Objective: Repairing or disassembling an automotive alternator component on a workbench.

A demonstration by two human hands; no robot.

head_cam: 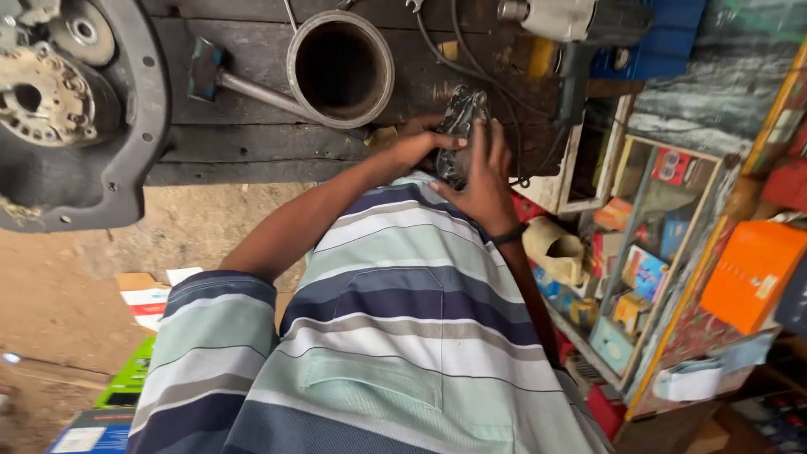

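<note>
Both hands, left hand (420, 147), right hand (483, 181), gripping grimy black metal part (461, 126), workbench (252, 143) edge

An orange box (751, 273) sits at the right. Small colourful cartons (643, 271) fill the glass-fronted shelf (672, 252) beside it. Near left, on the floor, lie a green box (130, 378), a blue box (88, 433) and a white-and-red carton (147, 301).

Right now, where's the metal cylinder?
In the head view, the metal cylinder stands open-topped at top centre on the dark wooden bench, just left of both hands.
</note>
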